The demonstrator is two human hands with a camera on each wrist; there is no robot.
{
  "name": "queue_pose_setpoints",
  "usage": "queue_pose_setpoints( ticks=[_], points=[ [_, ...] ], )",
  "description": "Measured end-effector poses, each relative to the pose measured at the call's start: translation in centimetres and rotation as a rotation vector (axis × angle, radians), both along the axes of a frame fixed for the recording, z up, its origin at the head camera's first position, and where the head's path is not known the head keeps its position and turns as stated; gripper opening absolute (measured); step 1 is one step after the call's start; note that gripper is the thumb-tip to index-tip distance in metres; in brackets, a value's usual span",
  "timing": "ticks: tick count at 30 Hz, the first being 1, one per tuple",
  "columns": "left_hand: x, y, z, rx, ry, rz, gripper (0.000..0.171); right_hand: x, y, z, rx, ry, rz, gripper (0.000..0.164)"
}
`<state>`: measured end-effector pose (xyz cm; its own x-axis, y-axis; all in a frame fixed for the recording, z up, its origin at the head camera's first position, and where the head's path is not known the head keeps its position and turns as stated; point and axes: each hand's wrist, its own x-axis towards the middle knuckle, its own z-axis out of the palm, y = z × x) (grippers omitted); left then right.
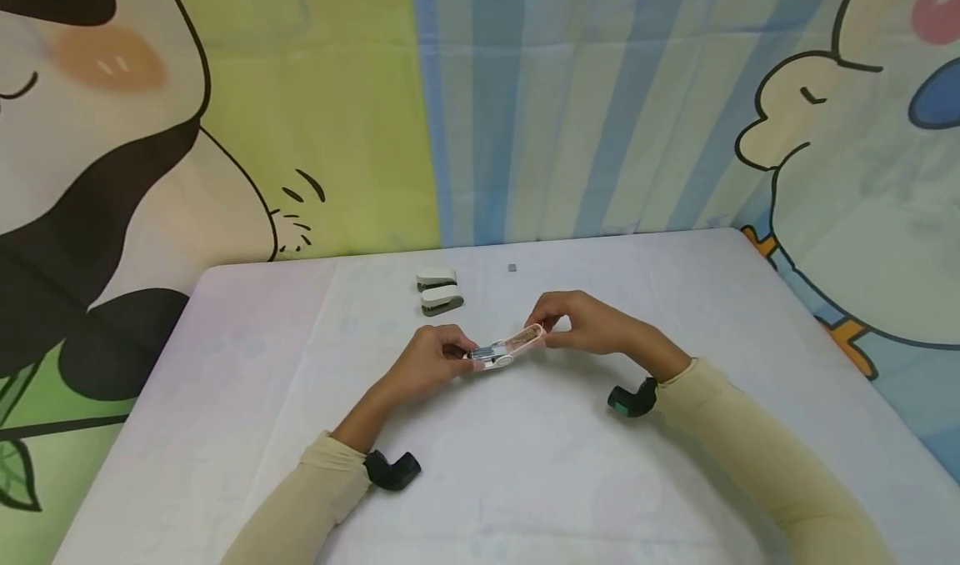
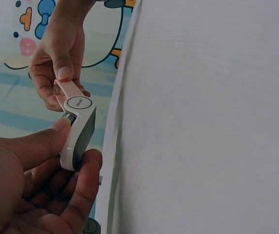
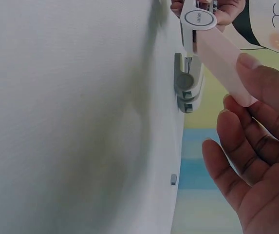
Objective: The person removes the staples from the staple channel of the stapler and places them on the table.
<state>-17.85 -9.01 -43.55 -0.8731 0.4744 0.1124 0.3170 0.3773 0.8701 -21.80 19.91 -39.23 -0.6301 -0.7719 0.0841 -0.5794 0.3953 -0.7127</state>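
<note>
A small stapler (image 1: 519, 345), white with a pink arm, is swung wide apart in mid-air between both hands. My left hand (image 1: 433, 358) holds its white base, thumb on one side and fingers on the other. In the left wrist view, the left thumb lies by the metal part in the slot of the stapler (image 2: 83, 127). My right hand (image 1: 592, 323) pinches the end of the pink arm (image 3: 223, 63) between thumb and index finger, its other fingers spread apart. A round label marks the hinge.
Two more small staplers, white and grey-green, stand close together on the white table (image 1: 480, 482) behind the left hand: a front stapler (image 1: 442, 300) and a rear stapler (image 1: 437, 278). Near the back edge lies a small grey block (image 1: 512, 267). A printed curtain (image 1: 360, 115) hangs behind.
</note>
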Motion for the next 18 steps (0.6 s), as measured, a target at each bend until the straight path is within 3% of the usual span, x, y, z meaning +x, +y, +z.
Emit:
queue_pose_setpoints(
  ticks=[6,12,18],
  points=[
    [-0.7,1.2,-0.2,-0.11,-0.019,-0.094,0.015,0.6,1.2,0.0,0.069,0.005,0.008,0.022],
    [-1.8,3.5,-0.1,-0.133,0.025,-0.067,0.016,0.5,3.3,0.2,0.086,0.052,-0.066,0.021],
    [-4.1,6.7,0.2,-0.108,0.04,-0.071,0.018,-0.5,6.1,0.4,0.066,0.095,-0.173,0.021]
  ],
)
